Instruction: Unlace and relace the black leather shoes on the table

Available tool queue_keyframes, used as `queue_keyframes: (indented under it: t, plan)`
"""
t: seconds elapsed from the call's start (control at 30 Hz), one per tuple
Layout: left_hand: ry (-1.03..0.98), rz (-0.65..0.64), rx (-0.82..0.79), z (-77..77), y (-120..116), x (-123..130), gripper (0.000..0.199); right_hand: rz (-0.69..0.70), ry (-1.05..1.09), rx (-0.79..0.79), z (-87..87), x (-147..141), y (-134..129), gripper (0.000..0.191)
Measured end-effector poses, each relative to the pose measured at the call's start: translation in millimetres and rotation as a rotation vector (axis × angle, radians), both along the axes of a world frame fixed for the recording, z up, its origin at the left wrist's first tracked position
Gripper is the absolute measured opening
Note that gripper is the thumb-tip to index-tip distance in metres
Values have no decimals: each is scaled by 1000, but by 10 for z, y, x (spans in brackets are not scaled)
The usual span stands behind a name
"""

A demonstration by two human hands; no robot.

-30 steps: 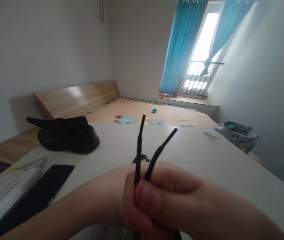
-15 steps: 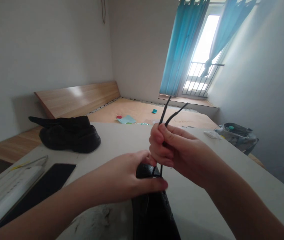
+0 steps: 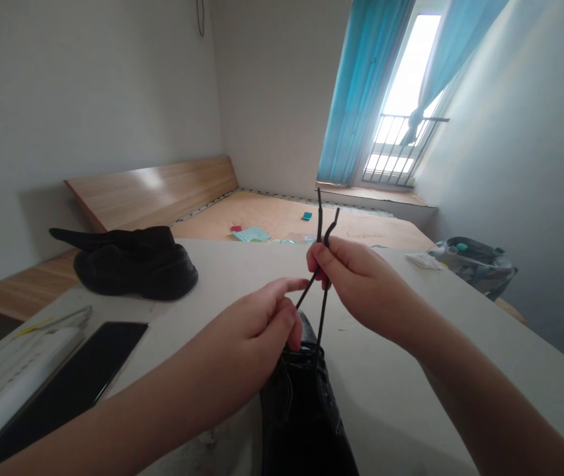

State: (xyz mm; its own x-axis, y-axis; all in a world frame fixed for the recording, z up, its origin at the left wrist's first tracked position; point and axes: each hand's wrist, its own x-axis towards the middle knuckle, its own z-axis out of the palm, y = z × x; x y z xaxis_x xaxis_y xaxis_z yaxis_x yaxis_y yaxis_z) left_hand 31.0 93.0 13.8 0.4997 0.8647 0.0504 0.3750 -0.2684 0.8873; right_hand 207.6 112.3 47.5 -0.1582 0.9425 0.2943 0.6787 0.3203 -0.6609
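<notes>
Right hand [image 3: 356,281], fingers pressed together, pinching both black shoelaces [image 3: 322,294] just below their tips, which point to 12 o'clock. Left hand [image 3: 246,324], fingers curled, index stretched toward 2 o'clock beside the laces; grip impossible to tell. Black leather shoe [image 3: 301,416] at 6 o'clock, long axis running 12-to-6, nearer the left hand.

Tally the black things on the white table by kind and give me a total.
Black leather shoes: 2 (near lace-up shoe, far shoe)
Thin black shoelace: 1
Flat glossy black screen device: 1
Total: 4
</notes>
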Motion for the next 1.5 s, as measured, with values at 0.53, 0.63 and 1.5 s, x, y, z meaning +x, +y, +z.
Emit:
queue_keyframes:
  t: [0.53, 0.63, 1.5]
  plan:
    - [79, -195, 20, 45, 0, -7, 18, 357, 263, -521, 141, -14, -132, 40]
    - [77, -187, -26, 31, -8, -22, 27, 415, 451, -451, 123, -42, -132, 28]
    - [193, -119, 213, 332, 3, -188, 34, 533, -229, -521, 37, 70, -117, 33]
